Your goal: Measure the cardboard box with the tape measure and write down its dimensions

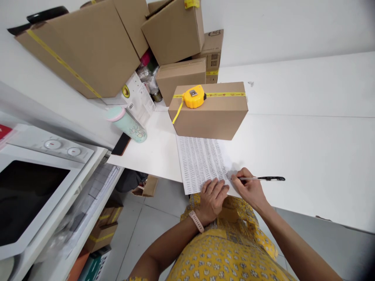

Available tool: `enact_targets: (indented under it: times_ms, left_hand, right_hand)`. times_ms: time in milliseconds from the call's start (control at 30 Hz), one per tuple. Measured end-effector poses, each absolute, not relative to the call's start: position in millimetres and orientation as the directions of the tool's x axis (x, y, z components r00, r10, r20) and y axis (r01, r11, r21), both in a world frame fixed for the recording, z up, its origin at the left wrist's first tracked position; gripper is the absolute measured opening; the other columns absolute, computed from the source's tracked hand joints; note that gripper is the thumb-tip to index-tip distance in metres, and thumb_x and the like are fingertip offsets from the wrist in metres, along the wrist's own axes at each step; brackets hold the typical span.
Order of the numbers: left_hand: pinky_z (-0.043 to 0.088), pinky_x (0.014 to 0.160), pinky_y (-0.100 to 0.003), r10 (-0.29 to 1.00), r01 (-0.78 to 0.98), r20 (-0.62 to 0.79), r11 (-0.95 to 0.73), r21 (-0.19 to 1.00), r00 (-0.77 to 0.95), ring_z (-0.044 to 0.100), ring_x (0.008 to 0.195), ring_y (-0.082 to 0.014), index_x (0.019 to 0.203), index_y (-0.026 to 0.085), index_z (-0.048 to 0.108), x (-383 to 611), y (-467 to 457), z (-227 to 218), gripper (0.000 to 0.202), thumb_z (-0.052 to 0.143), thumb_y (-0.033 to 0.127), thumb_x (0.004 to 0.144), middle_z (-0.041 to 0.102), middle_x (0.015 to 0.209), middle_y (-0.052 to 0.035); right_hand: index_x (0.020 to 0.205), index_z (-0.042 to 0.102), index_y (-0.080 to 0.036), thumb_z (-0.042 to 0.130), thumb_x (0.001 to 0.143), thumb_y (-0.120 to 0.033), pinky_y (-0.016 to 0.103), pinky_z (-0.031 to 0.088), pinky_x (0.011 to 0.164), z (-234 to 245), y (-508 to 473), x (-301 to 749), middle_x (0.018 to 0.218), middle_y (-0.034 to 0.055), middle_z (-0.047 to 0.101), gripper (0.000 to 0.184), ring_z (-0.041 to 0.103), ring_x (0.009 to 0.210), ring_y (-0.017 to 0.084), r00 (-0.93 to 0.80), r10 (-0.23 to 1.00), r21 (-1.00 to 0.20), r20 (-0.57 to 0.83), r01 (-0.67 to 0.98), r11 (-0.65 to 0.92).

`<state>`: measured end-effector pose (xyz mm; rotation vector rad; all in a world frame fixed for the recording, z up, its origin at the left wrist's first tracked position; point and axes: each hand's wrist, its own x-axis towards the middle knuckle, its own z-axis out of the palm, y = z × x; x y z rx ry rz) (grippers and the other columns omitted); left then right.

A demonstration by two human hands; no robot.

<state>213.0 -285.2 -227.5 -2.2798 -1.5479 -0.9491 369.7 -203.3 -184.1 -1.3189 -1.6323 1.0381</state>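
A printed sheet (202,162) full of small rows of text lies at the near edge of the white table (307,148). My left hand (212,200) rests flat on the sheet's lower part, fingers stretched out, a pink watch band on the wrist. My right hand (249,188) is closed around a pen (260,178), whose tip touches the sheet's right edge. Just beyond the sheet stands a taped cardboard box (211,115) with a yellow tape measure (193,96) on top, its blade hanging over the left side.
Several more cardboard boxes (93,47) are stacked at the back left. A mint tumbler (129,124), a black phone (121,143) and a paper packet (139,99) lie beside them. A white appliance (38,183) stands left, with boxes on the floor (102,232).
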Motion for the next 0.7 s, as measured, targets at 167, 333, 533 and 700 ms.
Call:
enact_targets:
  times_ms: [167, 333, 533, 700]
  left_hand:
    - [0.044, 0.111, -0.041, 0.759, 0.899, 0.607, -0.408, 0.160, 0.236, 0.060, 0.126, -0.0222, 0.121, 0.018, 0.070, 212.8, -285.9, -228.7, 0.026, 0.052, 0.024, 0.103, 0.073, 0.125, -0.0082]
    - [0.044, 0.111, -0.041, 0.757, 0.897, 0.612, -0.408, 0.170, 0.229, 0.061, 0.126, -0.0221, 0.121, 0.018, 0.070, 213.4, -286.0, -229.4, 0.027, 0.050, 0.024, 0.103, 0.073, 0.125, -0.0078]
    - [0.044, 0.111, -0.041, 0.756, 0.892, 0.611, -0.418, 0.174, 0.235, 0.061, 0.125, -0.0227, 0.120, 0.017, 0.071, 212.8, -285.9, -226.8, 0.027, 0.051, 0.023, 0.103, 0.073, 0.125, -0.0085]
    - [0.045, 0.110, -0.041, 0.752, 0.894, 0.619, -0.413, 0.173, 0.228, 0.062, 0.124, -0.0232, 0.119, 0.017, 0.071, 213.1, -285.6, -226.2, 0.027, 0.049, 0.024, 0.104, 0.074, 0.125, -0.0082]
  right_hand:
    - [0.066, 0.047, -0.024, 0.063, 0.087, -0.040, 0.027, 0.032, 0.048, -183.6, -202.3, 369.9, 0.055, -0.0042, 0.044, 0.031, 0.040, 0.051, 0.012, -0.167, 0.982, -0.926, 0.092, 0.349, 0.146]
    - [0.067, 0.047, -0.024, 0.061, 0.087, -0.039, 0.026, 0.031, 0.047, -183.9, -202.4, 369.7, 0.055, -0.0046, 0.044, 0.029, 0.040, 0.049, 0.012, -0.151, 0.983, -0.913, 0.108, 0.376, 0.158]
    - [0.067, 0.047, -0.024, 0.060, 0.088, -0.038, 0.026, 0.031, 0.046, -183.3, -203.2, 369.8, 0.056, -0.0047, 0.044, 0.028, 0.040, 0.049, 0.012, -0.169, 0.980, -0.913, 0.105, 0.373, 0.162]
    - [0.068, 0.047, -0.024, 0.060, 0.087, -0.039, 0.026, 0.030, 0.045, -183.7, -202.6, 370.4, 0.055, -0.0049, 0.043, 0.028, 0.039, 0.049, 0.012, -0.168, 0.981, -0.911, 0.101, 0.381, 0.159]
